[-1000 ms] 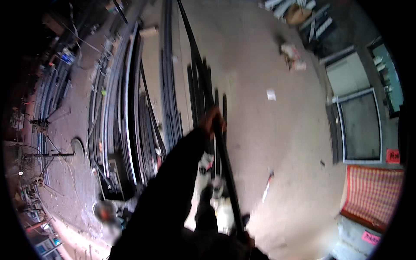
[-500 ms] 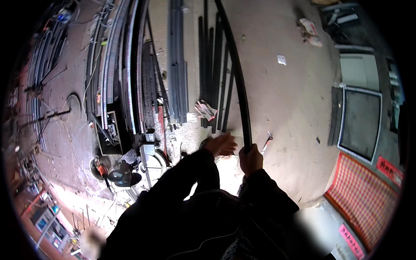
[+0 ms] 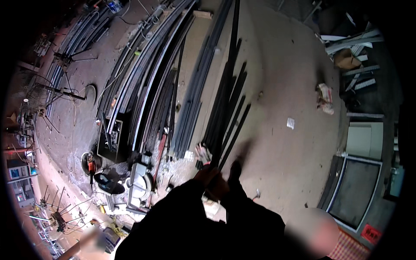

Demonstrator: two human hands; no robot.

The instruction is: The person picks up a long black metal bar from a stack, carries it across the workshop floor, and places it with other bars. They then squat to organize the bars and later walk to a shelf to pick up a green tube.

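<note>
I have the left hand [image 3: 205, 175] and the right hand [image 3: 219, 188] close together at the near end of a long black bar [image 3: 235, 26], which runs away from the body across the upper middle of my view. The fingers are too dark and overlapped for me to tell whether either is closed on it. Bringing both to one end would, I judge, suit a piece this long, since one could carry weight while the other steers. The bar lines up roughly with the shorter black bars [image 3: 238, 130] on the floor [image 3: 277, 164], probably because parallel lengths stay tidy and don't snag. The grey bars [image 3: 193, 104] lie in their own bundle just left, which I read as sorting by kind. A crumpled glove [image 3: 202, 153] rests by the near ends of the black bars, perhaps dropped there to stay within easy reach. Further left, short scraps sit in a dark box [image 3: 108, 154], likely to keep them from underfoot, and an orange-bodied power tool [image 3: 91, 167] lies near it, well apart from the hands.
</note>
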